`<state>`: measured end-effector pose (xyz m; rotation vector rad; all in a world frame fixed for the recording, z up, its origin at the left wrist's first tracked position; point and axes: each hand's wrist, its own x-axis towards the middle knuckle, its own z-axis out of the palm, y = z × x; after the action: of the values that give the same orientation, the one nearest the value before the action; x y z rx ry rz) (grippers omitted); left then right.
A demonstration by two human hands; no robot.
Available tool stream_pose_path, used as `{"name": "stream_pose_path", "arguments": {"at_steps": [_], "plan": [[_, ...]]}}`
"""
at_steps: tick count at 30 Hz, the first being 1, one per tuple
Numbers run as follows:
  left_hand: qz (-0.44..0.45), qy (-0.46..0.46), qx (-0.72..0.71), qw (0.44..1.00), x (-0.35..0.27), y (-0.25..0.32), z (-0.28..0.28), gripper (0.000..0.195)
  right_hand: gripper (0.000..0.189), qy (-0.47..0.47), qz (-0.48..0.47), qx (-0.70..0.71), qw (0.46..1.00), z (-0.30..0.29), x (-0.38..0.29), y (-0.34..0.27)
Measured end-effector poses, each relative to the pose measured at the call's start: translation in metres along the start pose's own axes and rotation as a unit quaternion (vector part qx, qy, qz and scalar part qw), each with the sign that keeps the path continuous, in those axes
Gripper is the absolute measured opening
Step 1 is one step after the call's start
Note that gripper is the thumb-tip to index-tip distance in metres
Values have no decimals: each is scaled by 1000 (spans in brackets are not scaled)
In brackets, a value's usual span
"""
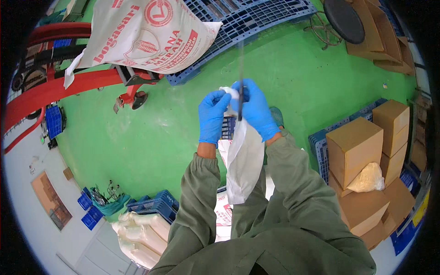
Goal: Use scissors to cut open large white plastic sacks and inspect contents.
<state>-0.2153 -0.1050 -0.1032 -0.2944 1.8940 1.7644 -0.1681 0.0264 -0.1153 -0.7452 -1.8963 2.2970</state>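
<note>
My left hand point(213, 115), in a blue glove, pinches the gathered end of a white woven sack point(244, 161). My right hand point(253, 106), gloved the same way, grips a knife point(240, 106) with a dark handle together with the sack's edge. The knife's thin blade points away from me and looks blurred. The sack hangs from my hands towards my legs, its lower part narrow and folded. Whether the blade touches the sack cannot be told.
A full printed flour sack point(147, 37) rests up left on a red lifting machine point(68, 82), near a blue plastic pallet point(254, 20). A round black stool point(343, 20) stands up right. Cardboard boxes point(354, 147) are at right; filled sacks point(142, 233) lie at lower left.
</note>
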Motion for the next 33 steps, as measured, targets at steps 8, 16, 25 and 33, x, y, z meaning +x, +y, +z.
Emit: {"name": "stream_pose_path", "arguments": {"at_steps": [8,16,25,33], "plan": [[29,12,24,999,-7,-9,4,28,52,-35,122,259,958,-19,7,34],[-48,4,-35,998,-6,2,-7,25,65,-110,113,225,961,-18,8,19],[-49,-100,-25,993,13,-1,-21,14,63,-98,102,150,978,-21,6,14],[-26,-70,-163,984,-6,-27,-28,10,57,-22,88,145,985,-16,5,20]]}}
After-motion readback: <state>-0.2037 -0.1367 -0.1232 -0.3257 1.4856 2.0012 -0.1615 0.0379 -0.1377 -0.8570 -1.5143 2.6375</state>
